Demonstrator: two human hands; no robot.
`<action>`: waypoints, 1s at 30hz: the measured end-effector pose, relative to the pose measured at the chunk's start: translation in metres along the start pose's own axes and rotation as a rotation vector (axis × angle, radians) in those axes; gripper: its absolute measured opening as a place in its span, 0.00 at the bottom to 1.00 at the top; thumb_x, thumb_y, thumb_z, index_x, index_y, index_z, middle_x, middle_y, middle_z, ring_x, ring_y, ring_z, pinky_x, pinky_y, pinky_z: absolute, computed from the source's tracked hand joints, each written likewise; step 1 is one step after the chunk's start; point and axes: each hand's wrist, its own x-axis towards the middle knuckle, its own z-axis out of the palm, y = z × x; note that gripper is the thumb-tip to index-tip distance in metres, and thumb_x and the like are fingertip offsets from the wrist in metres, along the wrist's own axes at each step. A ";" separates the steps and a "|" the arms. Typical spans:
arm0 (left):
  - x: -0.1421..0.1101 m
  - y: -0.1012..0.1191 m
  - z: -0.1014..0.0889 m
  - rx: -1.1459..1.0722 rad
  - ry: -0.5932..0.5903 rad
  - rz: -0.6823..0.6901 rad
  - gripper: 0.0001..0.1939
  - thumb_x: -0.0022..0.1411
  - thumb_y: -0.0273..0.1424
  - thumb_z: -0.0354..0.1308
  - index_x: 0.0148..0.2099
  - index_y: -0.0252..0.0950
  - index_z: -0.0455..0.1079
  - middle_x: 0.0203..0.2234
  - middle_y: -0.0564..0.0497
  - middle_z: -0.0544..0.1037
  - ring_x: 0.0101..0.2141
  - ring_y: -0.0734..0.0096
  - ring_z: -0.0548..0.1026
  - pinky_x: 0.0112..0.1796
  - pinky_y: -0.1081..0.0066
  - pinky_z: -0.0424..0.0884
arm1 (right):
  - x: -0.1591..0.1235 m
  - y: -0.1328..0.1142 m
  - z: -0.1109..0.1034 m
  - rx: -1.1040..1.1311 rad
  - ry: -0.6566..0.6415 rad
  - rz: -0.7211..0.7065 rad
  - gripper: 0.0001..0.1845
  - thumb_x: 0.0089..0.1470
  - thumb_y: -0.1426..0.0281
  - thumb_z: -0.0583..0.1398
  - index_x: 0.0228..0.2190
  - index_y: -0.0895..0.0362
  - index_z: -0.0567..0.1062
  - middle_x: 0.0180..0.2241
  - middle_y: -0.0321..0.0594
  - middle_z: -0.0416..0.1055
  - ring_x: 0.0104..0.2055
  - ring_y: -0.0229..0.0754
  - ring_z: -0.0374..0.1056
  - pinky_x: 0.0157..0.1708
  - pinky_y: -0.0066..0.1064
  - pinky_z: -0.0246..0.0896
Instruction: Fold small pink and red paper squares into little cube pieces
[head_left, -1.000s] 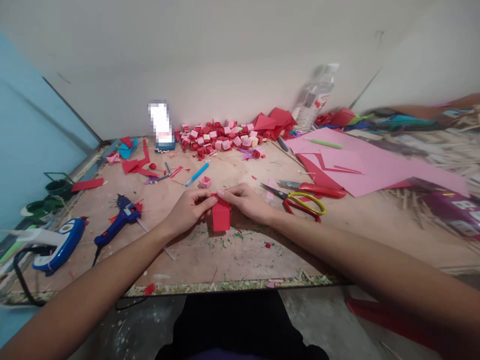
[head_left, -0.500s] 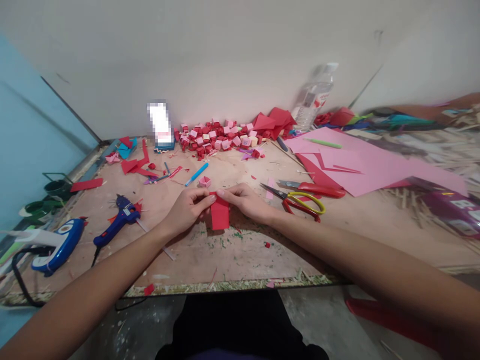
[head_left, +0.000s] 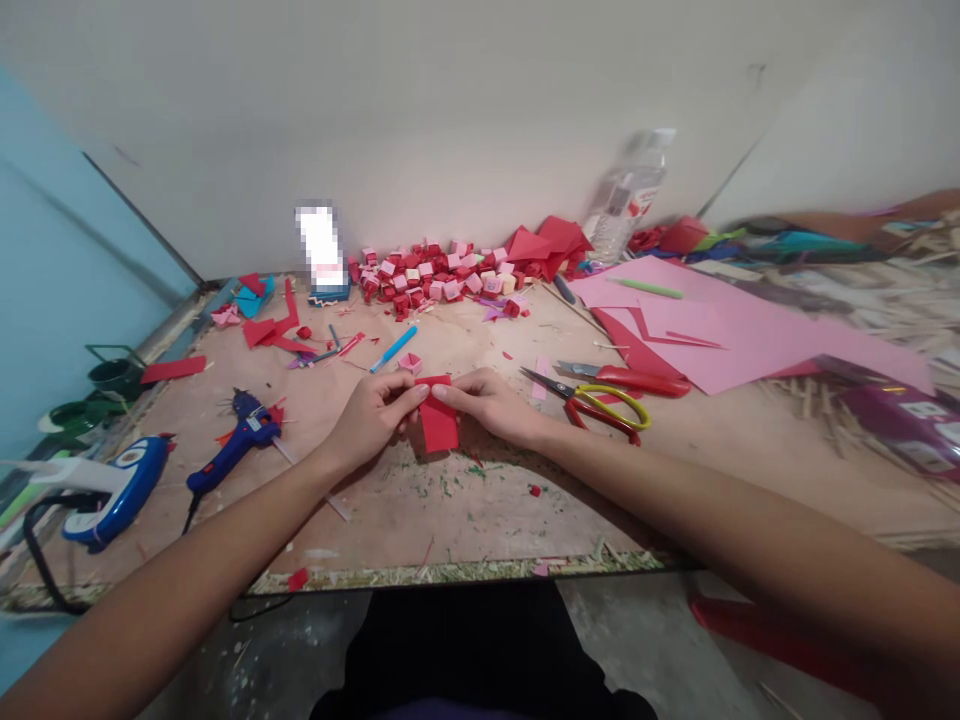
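Observation:
A strip of red paper [head_left: 440, 425] hangs between my two hands above the table, its lower end pointing toward me. My left hand [head_left: 379, 410] pinches the strip's upper left side, thumb on top. From the other side my right hand [head_left: 491, 402] grips it the same way, the two thumbs almost meeting. The fingers behind the paper are partly hidden. Just beyond my left fingers sits a small open pink paper box [head_left: 409, 364]. A blue pen [head_left: 394, 348] lies behind that box.
Yellow-and-red-handled scissors [head_left: 600, 400] and a red cutter [head_left: 637, 379] lie right of my hands. A blue glue gun [head_left: 238, 440] rests at left. Folded paper cubes [head_left: 435, 275] are heaped by the wall, near a bottle [head_left: 630, 195] and pink sheets [head_left: 757, 310].
The red strip's top edge now shows more above my thumbs, and its lower end has risen slightly. My thumbs have come closer together. The surroundings look the same.

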 end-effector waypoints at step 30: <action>0.001 0.004 0.001 -0.012 0.077 0.023 0.21 0.65 0.44 0.67 0.25 0.37 0.70 0.18 0.55 0.71 0.20 0.76 0.66 0.23 0.74 0.63 | -0.003 -0.005 0.002 -0.018 -0.009 0.018 0.29 0.64 0.43 0.65 0.36 0.56 0.90 0.34 0.44 0.81 0.35 0.44 0.70 0.39 0.37 0.65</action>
